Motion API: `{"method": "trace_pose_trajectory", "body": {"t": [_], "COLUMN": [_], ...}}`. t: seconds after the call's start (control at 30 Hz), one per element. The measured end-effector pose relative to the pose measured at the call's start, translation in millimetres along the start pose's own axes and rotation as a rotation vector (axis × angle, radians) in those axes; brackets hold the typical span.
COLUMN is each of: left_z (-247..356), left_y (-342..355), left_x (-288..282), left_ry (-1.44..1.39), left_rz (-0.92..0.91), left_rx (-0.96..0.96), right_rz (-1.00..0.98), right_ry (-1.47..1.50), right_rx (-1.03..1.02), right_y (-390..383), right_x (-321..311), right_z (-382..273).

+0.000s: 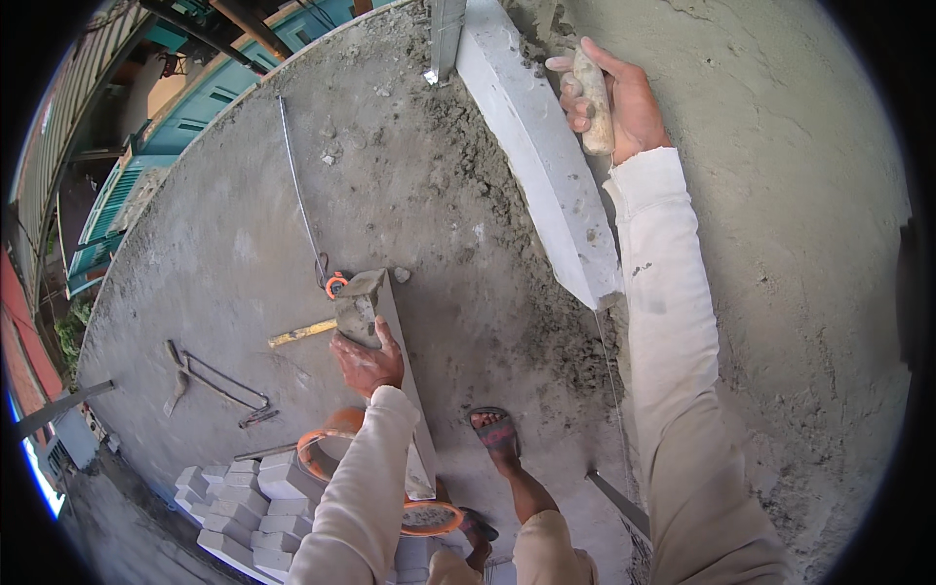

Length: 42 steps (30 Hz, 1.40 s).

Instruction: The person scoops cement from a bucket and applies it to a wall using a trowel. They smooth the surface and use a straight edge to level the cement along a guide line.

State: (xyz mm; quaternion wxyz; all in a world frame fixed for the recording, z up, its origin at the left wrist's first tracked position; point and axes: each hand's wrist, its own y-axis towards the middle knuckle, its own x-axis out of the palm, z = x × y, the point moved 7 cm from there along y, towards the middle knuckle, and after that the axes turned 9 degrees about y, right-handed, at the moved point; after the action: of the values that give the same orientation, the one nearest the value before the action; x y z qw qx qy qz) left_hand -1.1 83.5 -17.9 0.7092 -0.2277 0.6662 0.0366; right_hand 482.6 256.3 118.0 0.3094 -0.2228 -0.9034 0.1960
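Note:
My left hand (373, 361) grips the upper end of a long pale block (414, 429) that stands on end beside my feet. Grey mortar (357, 317) coats that top end under my fingers. Out at the upper right, my right hand (634, 105) is closed around a thick, pale, crusted handle (591, 102); the working end of this tool cannot be made out. Just left of that hand, white blocks (536, 166) lie in a row along the wall foot, with rough wet mortar (487, 185) beside them.
A tape measure (336, 284) lies with its blade pulled out, near a yellow stick (302, 333). A hatchet-like tool (177, 375) and a bent metal rod (229, 390) lie left. Orange buckets (336, 429) and stacked blocks (244, 507) stand near. A string (609, 361) runs past the wall (799, 244).

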Motion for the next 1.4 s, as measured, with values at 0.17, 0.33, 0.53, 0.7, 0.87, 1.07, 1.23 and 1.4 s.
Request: {"method": "trace_pose_trajectory", "body": {"t": [0.17,0.33,0.53,0.7,0.87,1.07,1.23,1.4], "left_z": [-7.1,-14.0,-8.6,-4.4,-20.5,-5.4,-7.1,-11.7], "left_y": [0.0,0.5,3.4,4.3,3.6,2.2,7.5,5.3], "left_x": [-0.7,6.4,6.5,15.4,13.2,13.3,10.5,8.1], "left_ry": [-0.018,0.034,-0.004,0.02,0.002,-0.005,-0.066,-0.06], "left_rz": [0.002,-0.042,0.006,-0.073,-0.012,0.006,0.008,-0.036], "left_rx": [0.0,-0.015,0.017,-0.008,-0.019,0.046,0.052,0.01], "right_rz": [0.106,0.111,0.247,0.357,0.477,0.338,0.63,0.692], "right_ry": [-0.327,-0.465,-0.236,0.117,0.221,0.138,0.102,-0.079], "right_rx": [0.124,0.385,0.276,0.203,0.31,0.231,0.142,0.266], "right_y": [-67.3,-106.6,18.5,97.7,22.3,101.4,60.4,-54.2], "right_x": [7.8,10.8,4.7,-8.1,-19.9,0.4,-22.3,-79.3], "right_z": [45.3,207.1,314.6,327.9,374.6,333.0,353.7,390.5]}}
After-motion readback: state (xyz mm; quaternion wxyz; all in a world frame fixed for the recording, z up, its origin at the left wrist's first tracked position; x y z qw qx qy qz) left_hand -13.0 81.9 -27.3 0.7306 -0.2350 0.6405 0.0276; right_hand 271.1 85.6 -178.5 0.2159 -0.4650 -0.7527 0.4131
